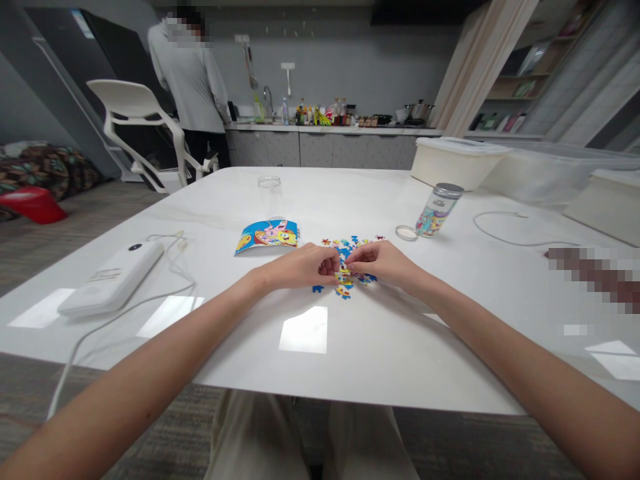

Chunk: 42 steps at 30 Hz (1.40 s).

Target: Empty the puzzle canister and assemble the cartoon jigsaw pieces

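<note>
Jigsaw pieces are spread on the bench at frame centre, between the left hand and right hand, both about equally near, their fingers curled to pinches, any held piece unseen.

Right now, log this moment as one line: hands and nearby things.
left hand: at jigsaw pieces | right hand: at jigsaw pieces | nearby: cartoon picture card, puzzle canister

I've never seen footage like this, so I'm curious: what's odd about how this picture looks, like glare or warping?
In the head view, glare patches shine on the white table, the wide lens bows the table's near edge and stretches the left forearm, and a pixelated patch blurs the right side.
</note>
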Motion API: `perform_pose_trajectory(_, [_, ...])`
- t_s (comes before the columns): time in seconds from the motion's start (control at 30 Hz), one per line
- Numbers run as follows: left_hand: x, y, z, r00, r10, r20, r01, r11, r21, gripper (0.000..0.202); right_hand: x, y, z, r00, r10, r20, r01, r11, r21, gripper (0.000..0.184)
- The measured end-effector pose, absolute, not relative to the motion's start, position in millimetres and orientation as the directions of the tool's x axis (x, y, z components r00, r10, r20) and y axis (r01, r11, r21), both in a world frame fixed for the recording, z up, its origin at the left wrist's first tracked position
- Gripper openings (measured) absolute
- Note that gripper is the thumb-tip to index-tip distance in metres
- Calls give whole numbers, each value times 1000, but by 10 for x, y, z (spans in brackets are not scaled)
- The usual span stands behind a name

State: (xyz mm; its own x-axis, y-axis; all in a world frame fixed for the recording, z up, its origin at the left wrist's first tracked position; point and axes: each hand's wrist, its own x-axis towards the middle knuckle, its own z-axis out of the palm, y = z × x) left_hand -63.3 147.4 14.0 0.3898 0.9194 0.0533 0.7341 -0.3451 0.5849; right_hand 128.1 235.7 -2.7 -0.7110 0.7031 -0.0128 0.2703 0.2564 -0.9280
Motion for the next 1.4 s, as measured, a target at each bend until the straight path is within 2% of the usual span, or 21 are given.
perform_pose_trajectory(0.23, [-629, 1472, 138, 382, 921, 76, 742, -355, 569, 13, 1288, 2375, -65, -731, 683, 9, 251, 280, -927, 13])
perform_pose_trajectory(0.47, [-636, 1477, 128, 384, 920, 76, 727, -352, 589, 13, 1284, 2378, -78, -728, 685, 24, 240, 287, -927, 9])
perform_pose_trajectory(0.77, [-810, 1461, 243, 383, 922, 61, 798, -363, 481, 10, 1278, 2316, 36, -690, 722, -40, 258, 194, -947, 5])
perform_pose_trajectory(0.97, [-730, 1449, 225, 435, 900, 30, 815, -408, 413, 9, 1283, 2333, 23, -705, 709, -15, 239, 218, -946, 7])
perform_pose_trajectory(1.17, [-728, 1437, 235, 415, 910, -14, 876, -396, 274, 17, 1288, 2350, 26, -708, 706, 2, 248, 251, -936, 6])
perform_pose_trajectory(1.4, [-672, 1360, 268, 453, 890, -43, 887, -455, -73, 20, 1288, 2395, -34, -732, 681, 9, 274, 307, -911, 11])
